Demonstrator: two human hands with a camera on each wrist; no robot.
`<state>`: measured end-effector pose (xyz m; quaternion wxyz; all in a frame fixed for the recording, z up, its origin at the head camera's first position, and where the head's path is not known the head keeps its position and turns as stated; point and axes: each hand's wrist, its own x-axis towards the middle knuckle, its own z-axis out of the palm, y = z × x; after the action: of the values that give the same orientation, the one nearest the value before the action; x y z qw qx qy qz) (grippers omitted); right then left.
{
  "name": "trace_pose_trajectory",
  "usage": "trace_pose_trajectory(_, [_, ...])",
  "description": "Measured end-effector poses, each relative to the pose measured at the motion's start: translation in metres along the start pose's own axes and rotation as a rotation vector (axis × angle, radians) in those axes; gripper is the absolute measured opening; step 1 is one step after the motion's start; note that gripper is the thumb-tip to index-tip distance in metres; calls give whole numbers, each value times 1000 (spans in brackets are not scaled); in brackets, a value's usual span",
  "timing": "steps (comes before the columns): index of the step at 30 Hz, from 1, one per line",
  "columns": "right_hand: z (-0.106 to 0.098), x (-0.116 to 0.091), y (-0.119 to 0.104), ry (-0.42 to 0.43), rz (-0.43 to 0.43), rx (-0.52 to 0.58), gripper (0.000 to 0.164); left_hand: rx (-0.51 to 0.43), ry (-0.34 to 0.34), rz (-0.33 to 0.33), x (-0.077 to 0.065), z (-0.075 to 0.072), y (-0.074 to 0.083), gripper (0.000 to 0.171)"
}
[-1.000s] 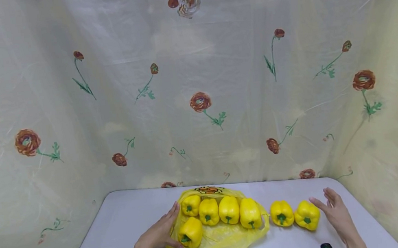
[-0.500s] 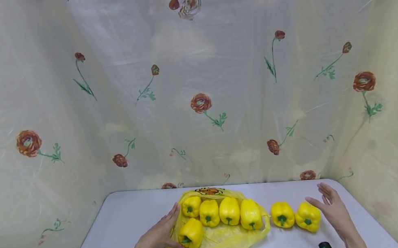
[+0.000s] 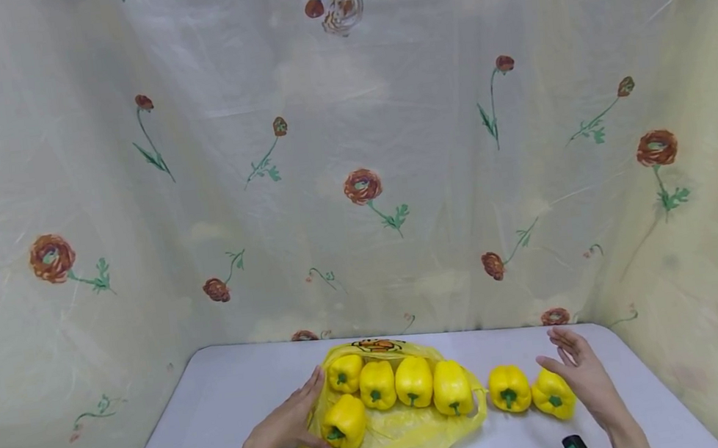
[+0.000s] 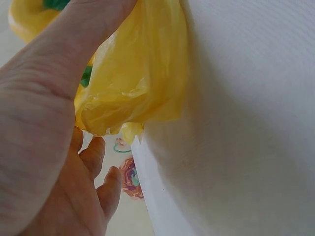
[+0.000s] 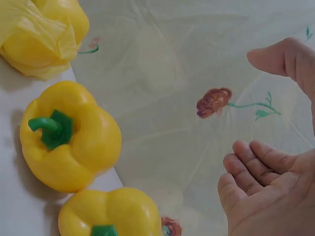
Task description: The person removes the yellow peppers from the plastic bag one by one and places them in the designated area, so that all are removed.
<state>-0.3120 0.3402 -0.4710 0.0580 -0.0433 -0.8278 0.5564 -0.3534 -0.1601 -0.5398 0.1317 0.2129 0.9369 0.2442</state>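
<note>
Several yellow bell peppers (image 3: 412,382) lie in and on a spread yellow plastic bag (image 3: 403,437). My left hand (image 3: 285,424) rests against the bag's left side, fingers stretched along its edge and thumb beside the front-left bell pepper (image 3: 345,423). In the left wrist view the thumb side of the hand lies over the bag's film (image 4: 133,64). Two more bell peppers stand right of the bag, one nearer it (image 3: 508,388) and one at the far right (image 3: 553,394). Over the far-right one, partly covering it, my right hand (image 3: 582,372) hovers, thumb and fingers apart, holding nothing.
A white table (image 3: 237,378) carries everything, its back edge meeting a flower-printed curtain (image 3: 402,249) that also hangs at both sides. A bag handle loop (image 3: 481,404) lies near the left one of the two loose bell peppers.
My right hand has moved left and away from me, from beside the far-right bell pepper to over it. My left hand, the bag and the bell peppers have stayed put.
</note>
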Motion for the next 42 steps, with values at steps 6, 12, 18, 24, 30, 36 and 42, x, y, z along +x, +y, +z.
trace_pose_trajectory(6, [15, 2, -6, -31, -36, -14, 91, 5, 7, 9, -2, 0, 0, 131])
trace_pose_trajectory(12, [26, 2, -11, -64, -36, -41, 90, 7, 3, 1, -3, -1, 3, 130])
trace_pose_trajectory(18, [32, 5, -8, -74, -96, -59, 91, 4, 8, 16, -3, -2, 3, 130])
trace_pose_trajectory(24, [48, 3, -13, -96, -116, -66, 88, -4, 12, 45, -4, -1, 1, 130])
trace_pose_trajectory(30, [63, 4, -15, -169, -94, -40, 87, -15, 8, 53, -5, -1, 0, 130])
trace_pose_trajectory(36, [80, 3, -17, -224, -83, -34, 84, -5, 5, 38, -4, -1, -1, 130])
trace_pose_trajectory(42, [95, 2, -12, -286, -91, 4, 85, -8, 7, 44, -4, -1, 0, 130])
